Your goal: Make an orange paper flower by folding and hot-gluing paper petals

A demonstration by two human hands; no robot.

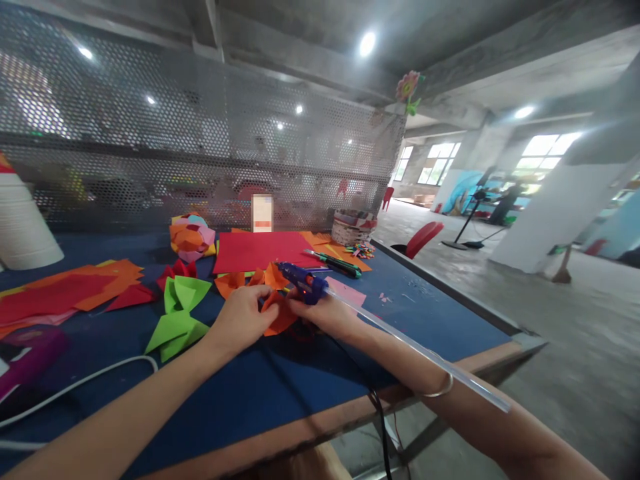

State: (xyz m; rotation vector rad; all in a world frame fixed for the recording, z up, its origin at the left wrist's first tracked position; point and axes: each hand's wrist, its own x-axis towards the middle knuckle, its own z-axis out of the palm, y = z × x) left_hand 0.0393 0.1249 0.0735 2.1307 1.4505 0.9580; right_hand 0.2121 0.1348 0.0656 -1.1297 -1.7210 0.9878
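My right hand (pixel 320 312) grips a blue hot glue gun (pixel 301 283), its nozzle pointing left; a long clear glue stick (pixel 415 347) runs back from it over my forearm. My left hand (pixel 243 317) pinches an orange folded paper piece (pixel 280 317) right beside the gun. Both hands hover just above the blue table (pixel 280 387). More orange folded pieces (pixel 245 279) lie just behind my hands.
A green folded paper shape (pixel 177 313), red sheet (pixel 260 251), orange and red sheets (pixel 70 290) at left, a paper ball (pixel 191 237), a utility knife (pixel 334 263), a small basket (pixel 353 230). A white cable (pixel 85 383) crosses front left. A perforated metal screen (pixel 200 147) backs the table.
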